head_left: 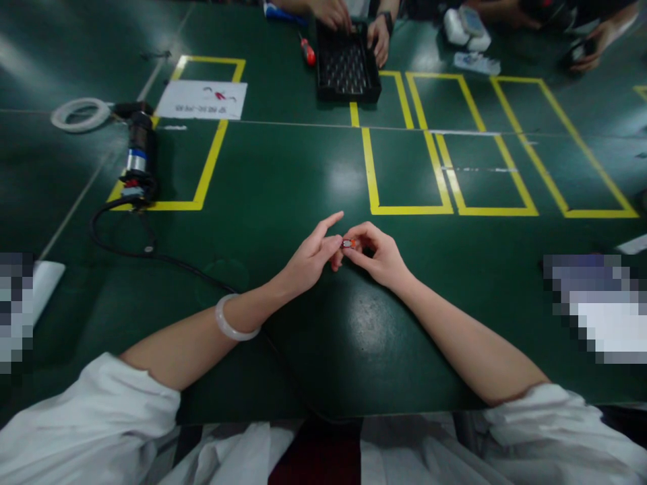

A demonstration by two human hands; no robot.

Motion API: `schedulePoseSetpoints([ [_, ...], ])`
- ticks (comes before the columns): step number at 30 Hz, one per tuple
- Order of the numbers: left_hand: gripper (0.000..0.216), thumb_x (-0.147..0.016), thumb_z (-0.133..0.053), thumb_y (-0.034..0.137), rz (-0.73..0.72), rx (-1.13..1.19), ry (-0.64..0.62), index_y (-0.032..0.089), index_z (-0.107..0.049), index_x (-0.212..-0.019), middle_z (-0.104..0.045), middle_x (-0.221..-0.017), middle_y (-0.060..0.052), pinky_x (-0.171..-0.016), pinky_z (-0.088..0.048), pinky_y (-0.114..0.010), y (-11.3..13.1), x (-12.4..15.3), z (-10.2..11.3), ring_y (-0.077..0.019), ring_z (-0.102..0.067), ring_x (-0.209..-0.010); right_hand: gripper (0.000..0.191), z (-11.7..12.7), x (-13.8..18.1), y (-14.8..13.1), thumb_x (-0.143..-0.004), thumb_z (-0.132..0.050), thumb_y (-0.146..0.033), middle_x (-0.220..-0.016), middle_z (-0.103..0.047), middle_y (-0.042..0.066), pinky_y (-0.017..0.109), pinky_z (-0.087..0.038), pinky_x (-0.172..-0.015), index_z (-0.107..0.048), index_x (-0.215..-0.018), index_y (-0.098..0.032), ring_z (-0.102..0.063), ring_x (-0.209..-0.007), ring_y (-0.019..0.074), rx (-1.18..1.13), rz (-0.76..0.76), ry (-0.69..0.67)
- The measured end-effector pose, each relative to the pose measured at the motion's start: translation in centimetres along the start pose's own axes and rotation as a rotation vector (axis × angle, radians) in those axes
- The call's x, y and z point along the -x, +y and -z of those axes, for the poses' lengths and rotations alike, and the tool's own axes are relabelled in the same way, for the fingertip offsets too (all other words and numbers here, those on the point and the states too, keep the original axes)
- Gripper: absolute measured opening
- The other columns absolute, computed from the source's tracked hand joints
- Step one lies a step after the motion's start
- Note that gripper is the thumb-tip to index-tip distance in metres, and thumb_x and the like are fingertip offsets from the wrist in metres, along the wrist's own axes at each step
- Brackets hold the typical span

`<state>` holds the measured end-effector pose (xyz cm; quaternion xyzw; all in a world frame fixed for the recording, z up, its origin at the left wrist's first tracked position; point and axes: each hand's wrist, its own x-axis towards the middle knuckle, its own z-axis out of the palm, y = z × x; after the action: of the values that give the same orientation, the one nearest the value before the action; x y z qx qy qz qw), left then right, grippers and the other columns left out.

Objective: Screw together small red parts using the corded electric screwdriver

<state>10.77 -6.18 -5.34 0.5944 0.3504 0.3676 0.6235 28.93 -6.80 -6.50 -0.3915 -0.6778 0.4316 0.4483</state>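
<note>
Both my hands meet above the green table, near the middle of the view, around a small orange and silver part (348, 243). The part's exact kind is too small to make out. My right hand (377, 252) pinches it between thumb and fingers. From the other side, my left hand (316, 254) brings its thumb against the part's left end, with the index finger stretched out and the other fingers partly hidden. A pale bangle (233, 319) circles my left wrist.
A corded electric screwdriver (137, 155) lies at left, its black cable crossing beneath my left arm. Beyond are a printed sheet (202, 100), a white ring-shaped coil (81, 115) and a red screwdriver (307, 52). Across the table, a person's hands work at a black tray (348, 91).
</note>
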Motion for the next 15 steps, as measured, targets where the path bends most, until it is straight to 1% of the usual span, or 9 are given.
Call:
schedulePoseSetpoints([
  [3,0.041,-0.099,-0.048,0.039,0.016,0.014,0.039,0.011,-0.046,-0.128,-0.056,-0.070,0.001,-0.068,-0.049,-0.026,-0.06,-0.07,0.05,-0.0111,-0.055,-0.064,0.012,0.12,-0.01,-0.08,-0.088,-0.066,-0.028,-0.082,-0.060,0.000,0.026,-0.047,-0.061,-0.059,-0.095,-0.021,-0.055,-0.065,0.0109,0.075,0.042,0.071],
  [5,0.031,-0.098,-0.049,0.040,0.030,0.004,0.050,0.012,-0.051,-0.111,-0.057,-0.073,0.000,-0.068,-0.050,-0.026,0.01,-0.08,0.08,-0.0111,-0.056,-0.066,0.011,0.19,0.01,-0.16,-0.087,-0.065,-0.026,-0.082,-0.060,0.000,0.027,-0.048,-0.062,-0.060,-0.096,-0.022,-0.054,-0.066,0.0114,0.128,0.065,0.092],
  [7,0.029,-0.097,-0.050,0.041,0.031,-0.019,0.037,0.013,-0.053,-0.100,-0.058,-0.075,-0.001,-0.069,-0.050,-0.026,0.16,-0.06,0.10,-0.0114,-0.057,-0.068,0.010,0.22,0.06,-0.21,-0.088,-0.065,-0.025,-0.082,-0.060,0.000,0.028,-0.048,-0.062,-0.060,-0.097,-0.022,-0.055,-0.067,0.0120,0.170,0.084,0.093],
  [9,0.029,-0.096,-0.051,0.041,0.026,-0.036,0.021,0.013,-0.055,-0.097,-0.058,-0.076,-0.002,-0.070,-0.050,-0.026,0.31,-0.02,0.12,-0.0118,-0.058,-0.070,0.010,0.21,0.10,-0.22,-0.088,-0.064,-0.024,-0.083,-0.060,0.000,0.028,-0.048,-0.063,-0.061,-0.097,-0.022,-0.055,-0.068,0.0124,0.203,0.102,0.084],
  [15,0.025,-0.093,-0.057,0.037,0.031,-0.043,0.019,0.012,-0.056,-0.096,-0.060,-0.082,-0.003,-0.070,-0.051,-0.024,0.43,0.00,0.18,-0.0114,-0.059,-0.073,0.011,0.07,0.15,-0.35,-0.088,-0.064,-0.024,-0.083,-0.060,0.000,0.028,-0.048,-0.063,-0.060,-0.098,-0.023,-0.056,-0.068,0.0128,0.259,0.134,0.057],
])
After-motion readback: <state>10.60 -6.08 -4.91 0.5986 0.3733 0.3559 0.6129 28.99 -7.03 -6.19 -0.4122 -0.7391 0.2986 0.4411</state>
